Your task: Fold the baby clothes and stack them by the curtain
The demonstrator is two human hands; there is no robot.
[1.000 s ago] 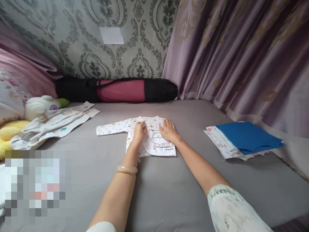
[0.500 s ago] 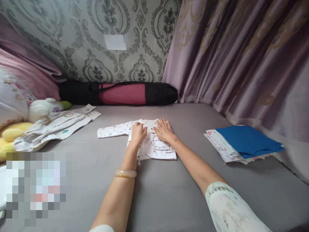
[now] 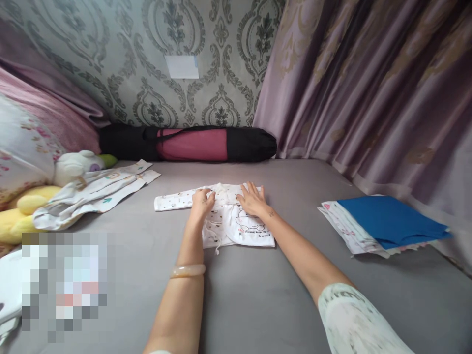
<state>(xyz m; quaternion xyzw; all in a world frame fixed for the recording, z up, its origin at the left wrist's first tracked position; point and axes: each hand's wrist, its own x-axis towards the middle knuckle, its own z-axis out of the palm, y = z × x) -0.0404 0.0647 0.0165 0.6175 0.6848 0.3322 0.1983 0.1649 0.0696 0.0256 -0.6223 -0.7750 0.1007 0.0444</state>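
Observation:
A small white baby top (image 3: 221,226) with dots, ties and a printed car drawing lies on the grey bed sheet (image 3: 258,305). Its left sleeve stretches out to the left; the other sleeve is not seen spread out. My left hand (image 3: 202,200) rests at the top where that sleeve meets the body, fingers curled together on the cloth; what they pinch is too small to make out. My right hand (image 3: 253,200) lies flat with spread fingers on the top's upper right part, above the printed drawing.
Patterned clothing (image 3: 99,191) lies at left beside plush toys (image 3: 37,209) and a floral pillow (image 3: 22,142). A black and pink rolled bag (image 3: 191,144) lies along the wall. Folded clothes with a blue piece (image 3: 391,219) sit at right. Lower left is pixelated.
My left hand has moved left along the top toward the sleeve, uncovering more of the front and its ties. My right hand stays on the upper right. The view has shifted slightly.

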